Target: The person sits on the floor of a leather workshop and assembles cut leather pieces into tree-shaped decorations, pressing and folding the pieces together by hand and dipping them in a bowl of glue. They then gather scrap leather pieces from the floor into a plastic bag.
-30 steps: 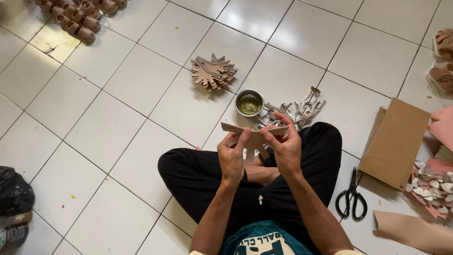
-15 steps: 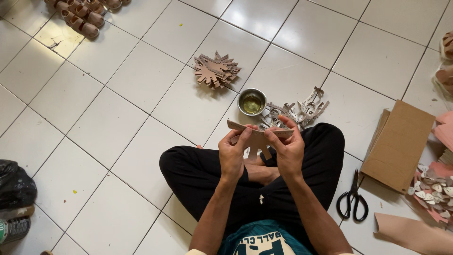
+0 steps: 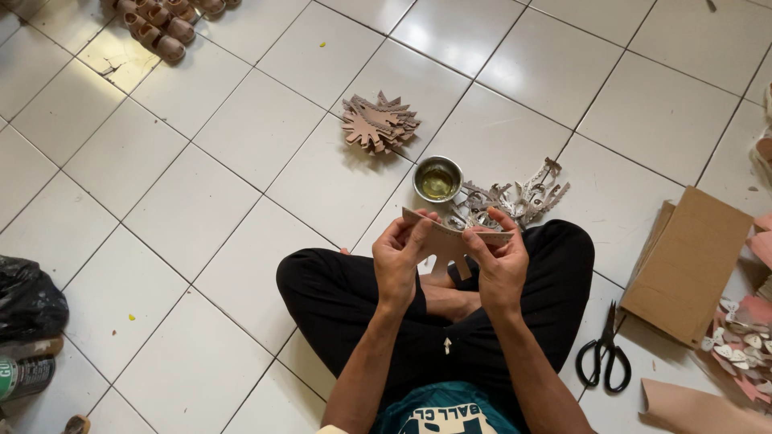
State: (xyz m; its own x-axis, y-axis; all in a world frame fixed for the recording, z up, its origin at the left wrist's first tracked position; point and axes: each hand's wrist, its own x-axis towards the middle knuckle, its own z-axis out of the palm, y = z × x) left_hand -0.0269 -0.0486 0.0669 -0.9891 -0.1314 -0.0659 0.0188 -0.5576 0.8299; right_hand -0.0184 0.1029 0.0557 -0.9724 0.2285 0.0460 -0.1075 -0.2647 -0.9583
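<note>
Both hands are pinched on one flat tan leather cut-out with notched tabs — the left hand at its left end, the right hand at its right — holding it level above the crossed legs, probably to keep it close for inspection. Just beyond the knees, within reach, stand a small round metal bowl of yellowish liquid and a heap of pale strap pieces. The white tiled floor also carries black scissors near its right edge — beside brown cardboard.

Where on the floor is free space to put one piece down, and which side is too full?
Bare tiles lie left of the crossed legs, between the black bag and the tan cut-out pile. The right is crowded: scissors, cardboard, scraps. Just ahead, the metal bowl and silvery pieces fill the floor.
</note>
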